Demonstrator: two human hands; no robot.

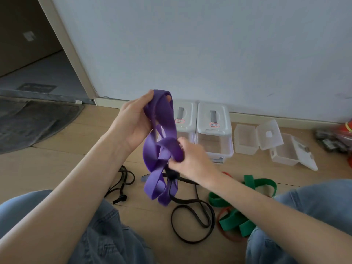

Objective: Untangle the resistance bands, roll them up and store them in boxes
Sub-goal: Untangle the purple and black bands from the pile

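Wooden floor [62,168] runs up to a pale wall [209,44], with a dark mat [34,122] at far left beside a doorway. Raised above the floor between my knees is the purple band [162,141], twisted into several loops. My left hand [133,122] grips its upper end, thumb on the near side and fingers curled behind. My right hand [190,159] pinches a lower loop, fingers closed round the strap; how each fingertip sits is blurred. Below the band on the floor lie a black band [192,223] in open loops, a black cord [123,181] to its left, and a green band [236,212] to the right, tangled with a thin red band [226,235]. Along the wall stand two lidded boxes [214,128], side by side and touching, and to their right two small clear boxes [245,141] with lids open.
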